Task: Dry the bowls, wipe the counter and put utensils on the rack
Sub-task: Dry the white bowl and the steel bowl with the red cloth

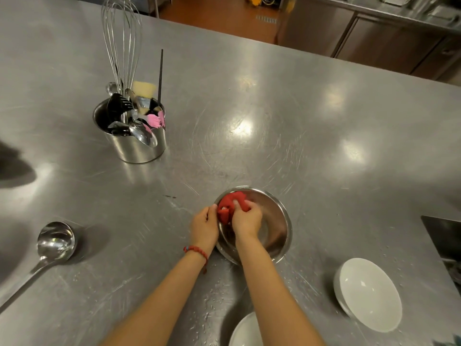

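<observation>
Inside the steel bowl [272,221] on the bench [324,136], my right hand [245,221] is bunching the red cloth [230,203] in curled fingers, while my left hand [204,227] is gripping the bowl's rim; two white bowls [369,293] are sitting nearer me.

arms: bare, no sleeves | left wrist: red beaded bracelet [197,250]

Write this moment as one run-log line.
step: drying steel bowl | right hand: presses red cloth inside | left hand: holds rim | white bowls: waiting | ladle: on counter
</observation>
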Demonstrator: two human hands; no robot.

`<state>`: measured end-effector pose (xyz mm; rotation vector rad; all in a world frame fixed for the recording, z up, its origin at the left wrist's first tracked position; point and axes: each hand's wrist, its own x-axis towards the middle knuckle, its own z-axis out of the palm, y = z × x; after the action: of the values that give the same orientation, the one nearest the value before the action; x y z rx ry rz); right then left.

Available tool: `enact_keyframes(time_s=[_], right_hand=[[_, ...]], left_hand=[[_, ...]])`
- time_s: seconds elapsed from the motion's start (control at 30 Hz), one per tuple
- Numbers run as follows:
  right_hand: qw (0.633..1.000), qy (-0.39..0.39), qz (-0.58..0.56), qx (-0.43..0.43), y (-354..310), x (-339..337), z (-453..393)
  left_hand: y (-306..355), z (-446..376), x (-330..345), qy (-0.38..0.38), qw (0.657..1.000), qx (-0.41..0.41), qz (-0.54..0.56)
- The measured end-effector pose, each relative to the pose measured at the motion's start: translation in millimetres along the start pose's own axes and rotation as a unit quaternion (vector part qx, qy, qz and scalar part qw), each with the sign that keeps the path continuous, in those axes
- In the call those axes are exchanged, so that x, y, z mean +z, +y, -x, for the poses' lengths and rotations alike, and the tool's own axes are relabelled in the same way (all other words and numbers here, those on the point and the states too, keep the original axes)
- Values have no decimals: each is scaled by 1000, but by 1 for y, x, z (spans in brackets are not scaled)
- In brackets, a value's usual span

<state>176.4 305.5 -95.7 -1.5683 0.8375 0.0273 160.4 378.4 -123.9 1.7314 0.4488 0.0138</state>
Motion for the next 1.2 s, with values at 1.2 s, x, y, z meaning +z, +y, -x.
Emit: enact_keyframes(time_s=[1.2], right_hand=[[962, 136, 157, -174, -9, -44, -9]], left_hand=[[-1, 6, 9, 80, 996, 19, 25]])
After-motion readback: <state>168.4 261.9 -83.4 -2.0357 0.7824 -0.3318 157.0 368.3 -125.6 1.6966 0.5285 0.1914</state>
